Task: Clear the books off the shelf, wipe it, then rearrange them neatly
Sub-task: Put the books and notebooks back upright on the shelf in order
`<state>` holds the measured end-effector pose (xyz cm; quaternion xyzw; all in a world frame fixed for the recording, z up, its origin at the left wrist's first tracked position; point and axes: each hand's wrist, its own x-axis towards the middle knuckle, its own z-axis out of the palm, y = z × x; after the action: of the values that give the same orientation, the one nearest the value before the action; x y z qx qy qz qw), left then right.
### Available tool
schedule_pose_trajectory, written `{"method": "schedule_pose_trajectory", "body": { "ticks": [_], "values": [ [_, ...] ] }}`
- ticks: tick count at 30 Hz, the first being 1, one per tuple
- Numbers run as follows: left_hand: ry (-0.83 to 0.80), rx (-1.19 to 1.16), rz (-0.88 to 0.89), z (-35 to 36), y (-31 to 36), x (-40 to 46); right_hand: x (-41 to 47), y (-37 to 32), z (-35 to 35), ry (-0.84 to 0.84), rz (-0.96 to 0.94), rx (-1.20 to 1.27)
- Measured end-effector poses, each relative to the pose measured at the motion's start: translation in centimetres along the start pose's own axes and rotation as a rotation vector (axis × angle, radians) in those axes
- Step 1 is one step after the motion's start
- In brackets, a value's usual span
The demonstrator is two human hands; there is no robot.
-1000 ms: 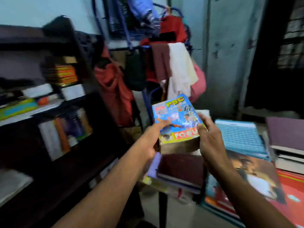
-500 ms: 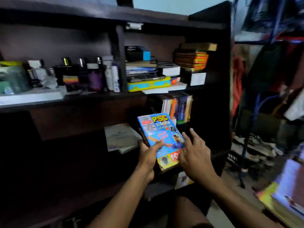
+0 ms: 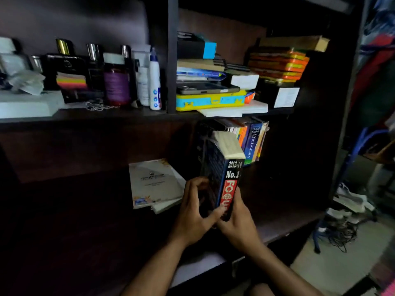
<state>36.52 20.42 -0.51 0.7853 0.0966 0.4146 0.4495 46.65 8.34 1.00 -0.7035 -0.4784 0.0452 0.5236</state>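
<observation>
Red and white lettering runs down the dark blue spine of the thick book [image 3: 224,176] I hold upright with both hands, its spine facing me and its pale page block showing at the top. My left hand [image 3: 193,212] curls around the book's left cover, fingers bent against it and thumb reaching across toward the base of the spine. My right hand [image 3: 238,223] grips the lower right side, fingers wrapped against the cover there. The two hands nearly meet under the spine. The book stands in the lower compartment of a dark wooden shelf [image 3: 288,223], tilted slightly, its bottom edge at or just above the board; I cannot tell if it touches.

Just behind it and to the right, a short row of upright books [image 3: 241,135] stands at the back of the same compartment, a blue dictionary [image 3: 253,144] among them. To the left, a pale booklet [image 3: 155,182] lies flat on the same board, on top of another white one.

On the board above, right of a vertical divider, sits a yellow and blue case [image 3: 210,101] with a flat stack on top, and a pile of orange books [image 3: 277,65]. Left of the divider stand dark bottles, a purple jar [image 3: 116,82] and a white bottle [image 3: 155,82].
</observation>
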Motion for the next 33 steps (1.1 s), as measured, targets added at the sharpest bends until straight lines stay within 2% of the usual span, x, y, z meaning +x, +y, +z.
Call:
{"method": "schedule_pose_trajectory", "body": {
  "ticks": [3,5,10,13,17,23,27,33],
  "values": [
    [0.003,-0.044,-0.087,0.2,-0.5,0.1,0.5,0.2,0.4,0.006,0.017,-0.012],
    [-0.016,0.025,-0.136,0.0,0.2,0.5,0.9,0.4,0.5,0.009,0.014,-0.011],
    [-0.192,0.750,-0.022,-4.1,-1.2,4.6,1.4,1.0,0.8,0.004,0.034,-0.013],
    [-0.298,0.945,0.009,-6.6,-3.8,4.9,1.9,1.3,1.0,-0.005,0.048,0.013],
    [-0.447,0.997,-0.162,-6.7,-5.4,4.7,3.8,1.6,2.0,0.007,0.048,0.020],
    [-0.514,0.976,-0.192,-8.1,-4.8,5.8,7.8,2.7,4.9,0.047,-0.026,0.017],
    [-0.512,0.968,-0.206,-8.2,-4.8,5.9,10.9,3.3,7.1,0.045,-0.042,0.004],
    [-0.471,0.924,-0.210,-8.4,-5.6,6.1,14.7,4.0,10.2,0.024,0.041,0.005]
  ]
}}
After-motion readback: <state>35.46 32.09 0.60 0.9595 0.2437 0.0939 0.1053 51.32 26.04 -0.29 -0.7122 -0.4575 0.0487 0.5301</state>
